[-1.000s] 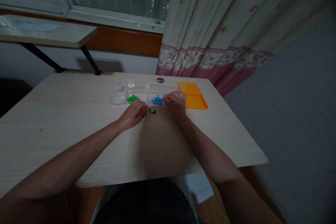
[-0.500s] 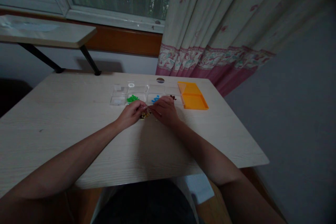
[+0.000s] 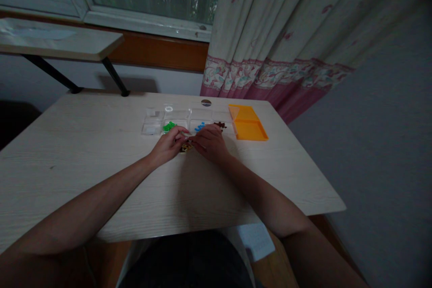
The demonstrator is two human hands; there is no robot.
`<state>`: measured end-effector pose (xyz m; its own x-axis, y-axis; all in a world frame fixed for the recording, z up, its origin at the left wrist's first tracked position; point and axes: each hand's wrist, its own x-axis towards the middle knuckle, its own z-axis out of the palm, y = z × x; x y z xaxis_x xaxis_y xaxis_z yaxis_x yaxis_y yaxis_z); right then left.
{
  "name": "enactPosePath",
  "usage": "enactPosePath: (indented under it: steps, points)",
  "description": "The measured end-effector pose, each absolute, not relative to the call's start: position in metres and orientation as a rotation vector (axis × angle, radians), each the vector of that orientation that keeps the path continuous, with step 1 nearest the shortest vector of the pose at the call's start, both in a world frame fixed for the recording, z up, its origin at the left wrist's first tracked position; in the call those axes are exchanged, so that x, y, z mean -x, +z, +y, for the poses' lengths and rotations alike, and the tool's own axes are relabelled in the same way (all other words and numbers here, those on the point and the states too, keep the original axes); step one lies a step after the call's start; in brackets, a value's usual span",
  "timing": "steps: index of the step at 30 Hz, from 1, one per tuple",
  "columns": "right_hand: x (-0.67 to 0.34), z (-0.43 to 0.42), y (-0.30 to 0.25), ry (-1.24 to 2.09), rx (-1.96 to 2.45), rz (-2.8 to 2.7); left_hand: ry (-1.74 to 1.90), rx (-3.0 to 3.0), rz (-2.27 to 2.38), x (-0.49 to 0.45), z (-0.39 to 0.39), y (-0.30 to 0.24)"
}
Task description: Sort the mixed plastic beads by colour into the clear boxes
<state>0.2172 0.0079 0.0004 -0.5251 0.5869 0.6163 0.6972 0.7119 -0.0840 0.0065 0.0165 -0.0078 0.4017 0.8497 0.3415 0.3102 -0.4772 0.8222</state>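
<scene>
My left hand and my right hand meet over the desk, fingertips nearly touching. Both are closed in a pinch, and whatever lies between the fingers is too small to make out. Under the fingertips sits a small pile of yellow and dark pieces, partly covered by the hands. Just behind my left hand, green pieces lie in a clear box. Blue pieces and dark red-brown pieces sit in clear boxes behind my right hand, which hides part of them.
Clear plastic boxes with raised lids stand in a row. At their right is an open orange box. A round dark item lies near the desk's back edge. A raised shelf stands at the back left; a curtain hangs behind.
My left hand's fingers have shifted and lifted slightly, with the index finger arched higher. My right hand has barely moved; a little more of the red-brown pieces shows.
</scene>
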Motion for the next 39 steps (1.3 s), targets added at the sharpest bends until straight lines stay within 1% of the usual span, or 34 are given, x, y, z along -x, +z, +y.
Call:
enactPosePath:
  steps: [17,26,30,34,39]
  points:
    - [-0.213,0.006,0.000,-0.237,1.018,-2.268,1.018,-2.020,0.989,-0.006,0.015,-0.007]
    - [-0.211,0.002,0.002,-0.312,1.021,-2.255,0.989,-2.046,1.038,-0.005,0.015,-0.008]
    - [-0.214,0.005,0.002,-0.288,1.035,-2.261,1.029,-2.069,1.029,-0.005,0.015,-0.008]
    - [-0.232,0.018,0.004,-0.256,1.181,-2.154,1.062,-2.063,1.015,-0.005,0.015,-0.007]
    - [-0.270,0.039,0.004,-0.294,1.578,-1.806,1.087,-2.079,1.020,-0.004,0.015,-0.009]
